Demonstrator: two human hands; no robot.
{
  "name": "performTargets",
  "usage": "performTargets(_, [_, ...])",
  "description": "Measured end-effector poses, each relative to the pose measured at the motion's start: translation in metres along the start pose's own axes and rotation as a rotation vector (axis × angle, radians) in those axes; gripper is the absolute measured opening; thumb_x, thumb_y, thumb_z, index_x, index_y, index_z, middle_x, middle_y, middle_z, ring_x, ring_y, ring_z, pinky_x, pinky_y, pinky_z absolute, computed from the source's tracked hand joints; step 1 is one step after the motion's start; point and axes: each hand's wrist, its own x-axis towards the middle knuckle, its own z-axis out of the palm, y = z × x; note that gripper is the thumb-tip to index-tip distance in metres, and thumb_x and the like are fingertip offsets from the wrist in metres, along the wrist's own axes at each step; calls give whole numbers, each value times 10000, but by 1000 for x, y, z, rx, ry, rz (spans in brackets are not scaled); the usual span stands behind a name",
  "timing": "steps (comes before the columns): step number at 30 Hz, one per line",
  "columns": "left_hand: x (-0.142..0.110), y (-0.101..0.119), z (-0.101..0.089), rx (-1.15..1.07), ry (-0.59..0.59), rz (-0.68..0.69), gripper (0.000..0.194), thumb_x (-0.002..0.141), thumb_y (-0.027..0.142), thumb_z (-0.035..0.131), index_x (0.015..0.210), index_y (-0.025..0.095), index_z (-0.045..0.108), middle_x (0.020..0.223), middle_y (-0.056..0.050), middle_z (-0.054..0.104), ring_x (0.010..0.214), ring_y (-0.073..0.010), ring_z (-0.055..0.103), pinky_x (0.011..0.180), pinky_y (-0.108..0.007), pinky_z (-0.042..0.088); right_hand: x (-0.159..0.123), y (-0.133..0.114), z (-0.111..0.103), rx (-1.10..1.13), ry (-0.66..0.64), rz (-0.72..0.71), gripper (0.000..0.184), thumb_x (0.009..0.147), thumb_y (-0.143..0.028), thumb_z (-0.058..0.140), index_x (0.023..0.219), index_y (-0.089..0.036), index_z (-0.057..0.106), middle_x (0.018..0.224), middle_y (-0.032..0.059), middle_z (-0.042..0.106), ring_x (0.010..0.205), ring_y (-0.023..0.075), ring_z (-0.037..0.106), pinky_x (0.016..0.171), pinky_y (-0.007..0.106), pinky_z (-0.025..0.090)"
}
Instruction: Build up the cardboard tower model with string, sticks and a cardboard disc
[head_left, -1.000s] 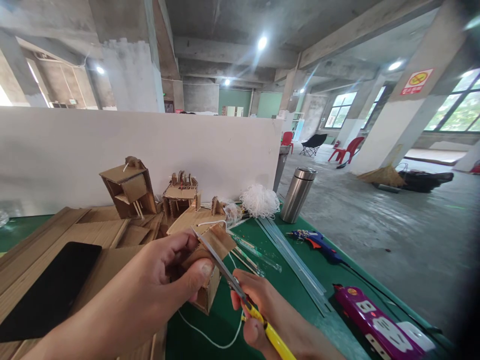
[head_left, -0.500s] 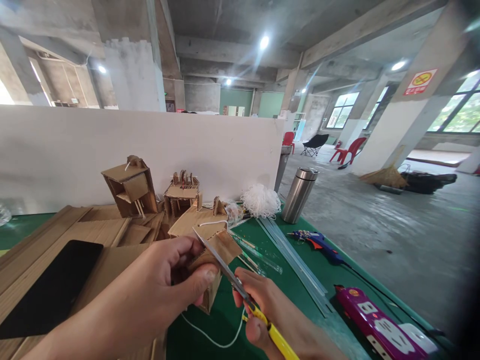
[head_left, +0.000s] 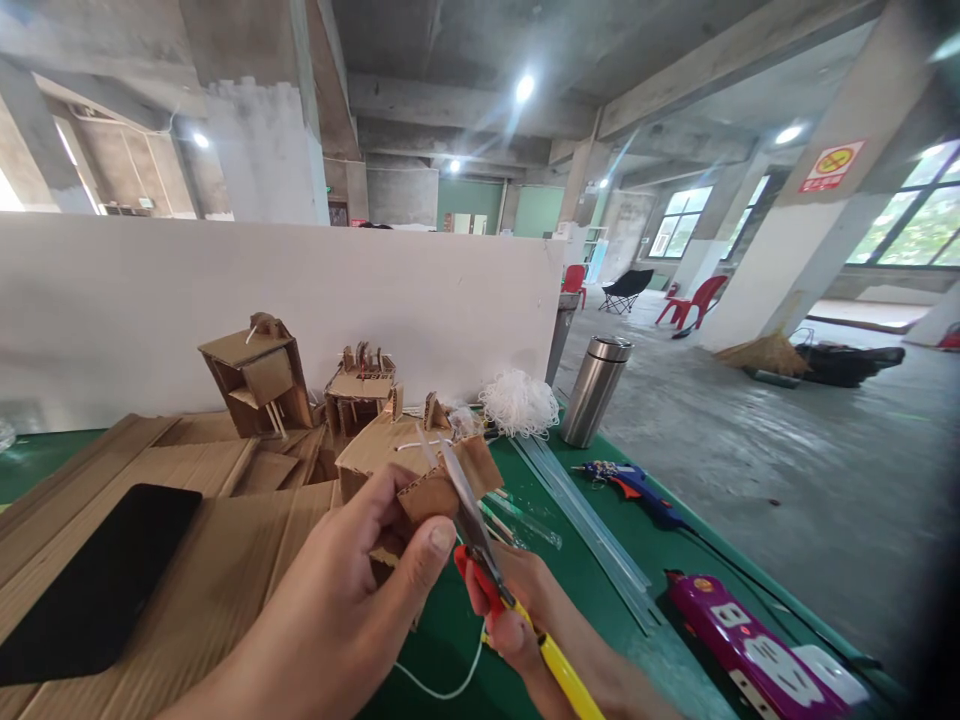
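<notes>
My left hand (head_left: pixel 367 590) pinches a small piece of cardboard (head_left: pixel 429 497) between thumb and fingers. In my right hand (head_left: pixel 517 600) is a pair of scissors (head_left: pixel 472 515) with yellow and red handles. Its blades are slightly apart and lie across the cardboard piece, pointing away from me. A strip of the cardboard sticks out to the right of the blades. Behind and below my hands stands a cardboard box model (head_left: pixel 375 440) with a white cord on top; my left hand hides part of it.
Flattened cardboard (head_left: pixel 225 540) bears a black phone-like slab (head_left: pixel 105 580). Two cardboard models (head_left: pixel 259 375) stand at the white partition (head_left: pixel 150 300). Clear glue sticks (head_left: pixel 585 530), a steel flask (head_left: pixel 596 390), a glue gun (head_left: pixel 637 495), white string (head_left: pixel 519 403) and a purple power strip (head_left: pixel 757 650) are rightward.
The scissors have opened a little, and their red handle now shows. My left hand has turned the cardboard piece and shifted it slightly right, between the blades.
</notes>
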Motion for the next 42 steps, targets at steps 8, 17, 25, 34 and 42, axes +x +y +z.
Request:
performTargets(8, [2, -6, 3, 161, 49, 160, 341, 1023, 349, 367, 735, 212, 487, 637, 40, 472, 553, -113, 424, 505, -216, 366, 1, -4, 3, 92, -101, 64, 742, 757, -924, 210, 711, -210, 408, 699, 5, 447, 578, 128, 413, 502, 269, 347])
performTargets(17, [0, 6, -4, 148, 12, 118, 376, 1002, 411, 376, 745, 205, 558, 643, 13, 537, 563, -130, 475, 475, -223, 354, -3, -5, -5, 79, -130, 88, 782, 730, -940, 234, 839, -206, 483, 764, 0, 474, 581, 118, 405, 552, 276, 395])
performTargets(25, [0, 6, -4, 204, 44, 89, 355, 979, 426, 413, 771, 196, 586, 688, -12, 585, 653, -160, 561, 530, -219, 434, -3, -3, -3, 16, -95, 54, 724, 795, -893, 208, 736, -205, 427, 756, 9, 449, 591, 125, 395, 533, 280, 337])
performTargets(34, [-1, 11, -5, 186, -11, 140, 315, 1006, 378, 386, 866, 201, 606, 730, 6, 587, 635, -139, 513, 607, -225, 449, -4, -2, -1, -34, -52, 11, 687, 824, -865, 215, 682, -212, 373, 691, -10, 398, 578, 127, 356, 523, 279, 283])
performTargets(42, [-1, 8, -5, 192, 40, 112, 347, 975, 423, 438, 767, 199, 601, 640, 5, 555, 610, -154, 534, 560, -222, 461, -5, -2, -2, -31, -69, 41, 706, 797, -888, 229, 720, -207, 400, 728, -2, 419, 594, 131, 363, 530, 282, 291])
